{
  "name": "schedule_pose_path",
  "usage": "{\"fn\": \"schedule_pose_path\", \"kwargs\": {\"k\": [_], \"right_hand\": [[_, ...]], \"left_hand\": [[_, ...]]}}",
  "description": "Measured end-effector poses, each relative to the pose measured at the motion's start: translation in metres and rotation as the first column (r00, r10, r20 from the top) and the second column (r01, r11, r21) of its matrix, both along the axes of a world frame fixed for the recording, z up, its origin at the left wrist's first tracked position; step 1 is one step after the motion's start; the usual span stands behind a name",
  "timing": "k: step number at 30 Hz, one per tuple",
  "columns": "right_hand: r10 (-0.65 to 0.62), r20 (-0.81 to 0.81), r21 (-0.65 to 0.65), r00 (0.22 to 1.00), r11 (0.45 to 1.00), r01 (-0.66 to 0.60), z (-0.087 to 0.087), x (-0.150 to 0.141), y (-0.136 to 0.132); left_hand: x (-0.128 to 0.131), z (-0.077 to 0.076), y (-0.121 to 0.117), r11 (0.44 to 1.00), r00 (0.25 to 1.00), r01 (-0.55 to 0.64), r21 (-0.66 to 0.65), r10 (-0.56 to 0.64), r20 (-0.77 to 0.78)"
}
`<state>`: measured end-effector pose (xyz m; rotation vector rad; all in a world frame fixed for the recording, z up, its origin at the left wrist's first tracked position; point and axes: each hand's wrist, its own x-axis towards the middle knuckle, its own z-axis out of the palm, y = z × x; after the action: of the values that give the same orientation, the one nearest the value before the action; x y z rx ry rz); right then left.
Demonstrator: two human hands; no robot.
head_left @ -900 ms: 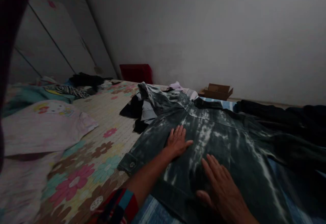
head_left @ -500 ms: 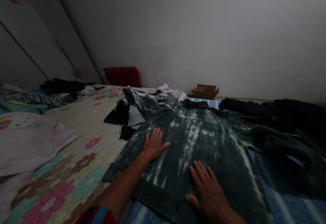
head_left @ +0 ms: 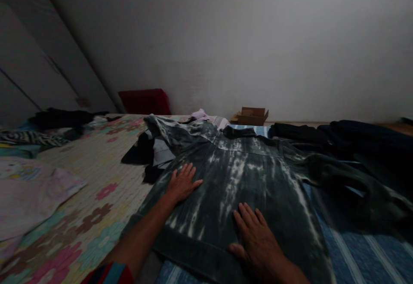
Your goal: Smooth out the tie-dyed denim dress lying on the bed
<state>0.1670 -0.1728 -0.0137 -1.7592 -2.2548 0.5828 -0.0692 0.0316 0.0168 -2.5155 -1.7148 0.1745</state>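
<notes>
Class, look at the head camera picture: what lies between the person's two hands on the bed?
Only a stretch of the bleached denim jacket. The left hand and right hand both press flat on it, nothing else between them, as the head view shows.

1. The room is dim; a plain grey wall [head_left: 258, 43] fills the upper half of the view.
2. At left, pale wardrobe doors [head_left: 32, 73] slant with dark seams between the panels.
3. A dark red crate [head_left: 144, 101] stands against the wall's foot.
4. An open cardboard box [head_left: 251, 115] sits further right along the same wall.
5. A floral mat [head_left: 93, 176] covers the bed's left part, a blue striped sheet [head_left: 355, 249] the right.
</notes>
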Motion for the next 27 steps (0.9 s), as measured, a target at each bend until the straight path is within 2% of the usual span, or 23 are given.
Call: {"fn": "schedule_pose_path", "kwargs": {"k": [4, 6, 10, 14, 27], "right_hand": [[-0.002, 0.012, -0.010, 1.000, 1.000, 0.003, 0.003, -0.001, -0.001], [-0.002, 0.022, -0.022, 1.000, 1.000, 0.003, 0.005, -0.002, -0.001], [0.003, 0.017, -0.023, 1.000, 1.000, -0.003, 0.003, -0.002, 0.000], [-0.007, -0.006, -0.025, 1.000, 1.000, 0.007, 0.001, -0.001, 0.001], [0.006, -0.057, -0.059, 0.998, 0.998, -0.010, 0.007, 0.000, 0.004]], "left_hand": [[0.003, -0.001, -0.008, 0.998, 0.999, -0.023, 0.051, 0.024, -0.032], [0.001, -0.004, -0.014, 0.996, 0.997, 0.023, 0.081, -0.017, -0.070], [-0.008, -0.008, -0.023, 0.996, 0.994, 0.084, 0.022, -0.082, -0.071], [-0.012, -0.005, -0.022, 0.999, 0.998, 0.044, -0.011, -0.045, -0.048], [-0.007, 0.008, -0.013, 0.987, 0.986, -0.153, 0.055, 0.156, -0.055]]}}
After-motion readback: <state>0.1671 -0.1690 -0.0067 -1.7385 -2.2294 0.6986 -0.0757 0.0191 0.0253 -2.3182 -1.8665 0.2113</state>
